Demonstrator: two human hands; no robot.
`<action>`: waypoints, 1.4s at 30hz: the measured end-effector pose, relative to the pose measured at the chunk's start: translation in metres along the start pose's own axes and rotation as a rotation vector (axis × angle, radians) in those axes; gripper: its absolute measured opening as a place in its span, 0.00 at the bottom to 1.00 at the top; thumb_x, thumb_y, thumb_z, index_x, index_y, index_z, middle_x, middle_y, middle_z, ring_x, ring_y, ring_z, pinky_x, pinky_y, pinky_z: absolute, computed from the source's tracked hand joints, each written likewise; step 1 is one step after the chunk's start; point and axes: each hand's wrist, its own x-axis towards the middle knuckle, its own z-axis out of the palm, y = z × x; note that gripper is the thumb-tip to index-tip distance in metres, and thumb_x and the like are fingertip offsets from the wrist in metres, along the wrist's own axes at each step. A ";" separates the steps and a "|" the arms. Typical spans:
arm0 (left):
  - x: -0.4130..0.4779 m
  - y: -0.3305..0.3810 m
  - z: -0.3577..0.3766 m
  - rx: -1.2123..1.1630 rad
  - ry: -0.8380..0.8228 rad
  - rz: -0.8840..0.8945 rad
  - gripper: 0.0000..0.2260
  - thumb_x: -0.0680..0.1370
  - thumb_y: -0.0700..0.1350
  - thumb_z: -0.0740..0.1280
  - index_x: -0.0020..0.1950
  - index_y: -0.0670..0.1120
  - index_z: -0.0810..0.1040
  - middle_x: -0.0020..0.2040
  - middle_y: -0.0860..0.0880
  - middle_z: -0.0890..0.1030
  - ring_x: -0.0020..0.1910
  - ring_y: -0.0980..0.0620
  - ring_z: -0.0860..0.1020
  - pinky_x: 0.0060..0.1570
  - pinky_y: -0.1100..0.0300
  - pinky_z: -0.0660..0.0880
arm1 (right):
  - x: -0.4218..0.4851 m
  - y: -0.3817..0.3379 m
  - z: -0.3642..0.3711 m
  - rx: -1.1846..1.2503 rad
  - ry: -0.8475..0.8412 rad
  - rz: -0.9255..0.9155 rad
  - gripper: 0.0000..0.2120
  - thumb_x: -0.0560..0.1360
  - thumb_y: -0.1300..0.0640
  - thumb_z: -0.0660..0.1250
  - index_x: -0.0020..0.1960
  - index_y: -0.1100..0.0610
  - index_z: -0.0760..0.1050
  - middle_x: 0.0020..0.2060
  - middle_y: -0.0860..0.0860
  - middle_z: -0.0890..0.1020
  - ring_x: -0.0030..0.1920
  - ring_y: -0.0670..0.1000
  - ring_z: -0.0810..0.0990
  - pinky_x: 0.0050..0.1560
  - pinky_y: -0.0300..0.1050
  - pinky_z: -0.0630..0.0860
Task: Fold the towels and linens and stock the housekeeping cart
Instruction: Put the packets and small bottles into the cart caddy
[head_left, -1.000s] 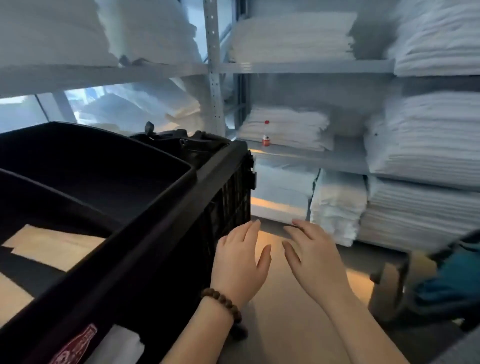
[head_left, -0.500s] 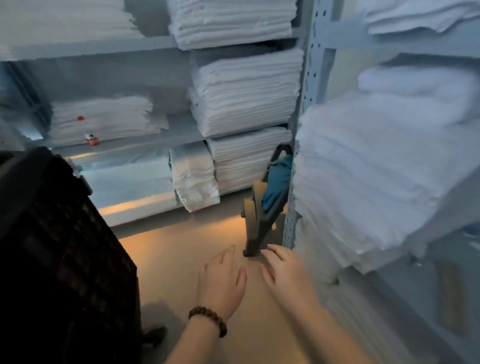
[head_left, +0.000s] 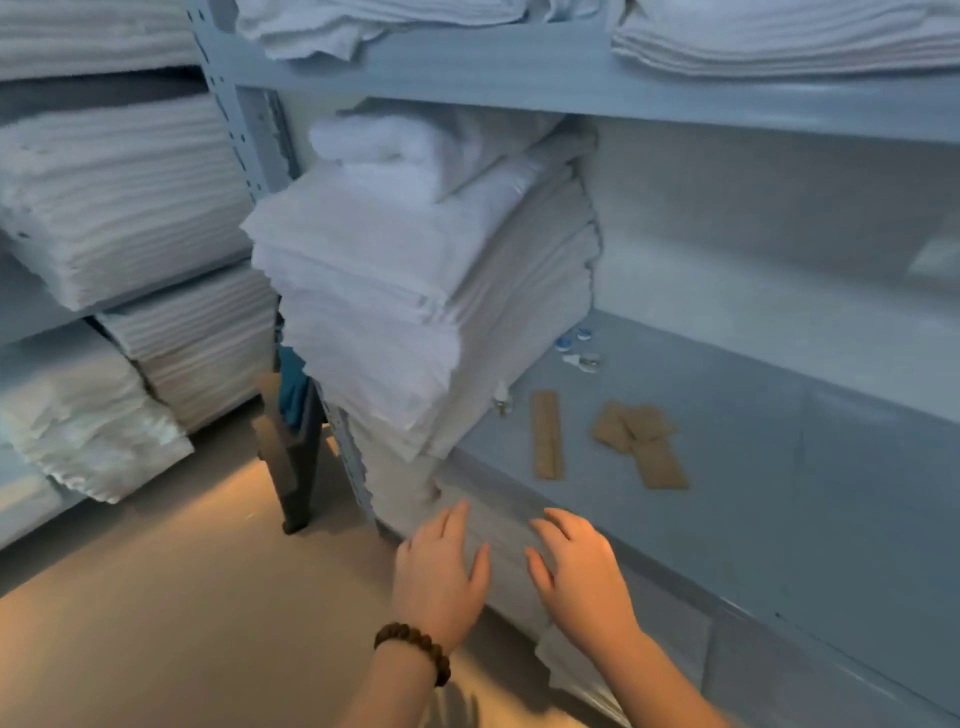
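A tall stack of folded white linens (head_left: 415, 291) sits on the left end of a grey shelf (head_left: 753, 467), with a rolled white towel (head_left: 395, 150) on top. More folded white linens (head_left: 498, 530) lie on the level below the shelf's front edge. My left hand (head_left: 439, 571), with a bead bracelet at the wrist, and my right hand (head_left: 576, 571) hover side by side in front of that lower pile, fingers spread and holding nothing. The housekeeping cart is out of view.
Stacks of white linens (head_left: 119, 197) fill the shelves at left, and a bagged bundle (head_left: 88, 421) lies below them. Brown paper strips (head_left: 545, 431) and small caps (head_left: 576, 348) lie on the grey shelf. A dark stool leg (head_left: 291, 467) stands on the floor by the shelf post.
My view has swung right, away from the black cart and onto the right-hand shelving. Both hands stayed open and now reach toward the lower pile of linens.
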 end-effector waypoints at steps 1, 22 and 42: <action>-0.001 0.013 0.007 0.000 -0.013 0.032 0.25 0.80 0.56 0.58 0.76 0.52 0.61 0.71 0.55 0.68 0.68 0.55 0.67 0.65 0.58 0.64 | -0.010 0.015 -0.004 -0.004 0.014 0.033 0.19 0.79 0.48 0.60 0.68 0.53 0.71 0.69 0.49 0.70 0.70 0.50 0.66 0.68 0.45 0.63; 0.157 0.106 0.110 0.117 -0.324 0.299 0.28 0.79 0.58 0.57 0.78 0.53 0.55 0.74 0.50 0.63 0.71 0.49 0.64 0.68 0.51 0.63 | 0.053 0.173 -0.021 -0.065 0.015 0.454 0.21 0.78 0.50 0.62 0.68 0.56 0.69 0.67 0.55 0.69 0.65 0.57 0.68 0.63 0.47 0.66; 0.298 0.156 0.270 0.157 -0.414 0.465 0.30 0.80 0.58 0.57 0.78 0.48 0.53 0.79 0.44 0.50 0.77 0.44 0.49 0.72 0.44 0.55 | 0.185 0.318 0.027 -0.180 -0.236 0.443 0.38 0.78 0.37 0.53 0.78 0.51 0.38 0.78 0.52 0.39 0.77 0.56 0.37 0.73 0.63 0.43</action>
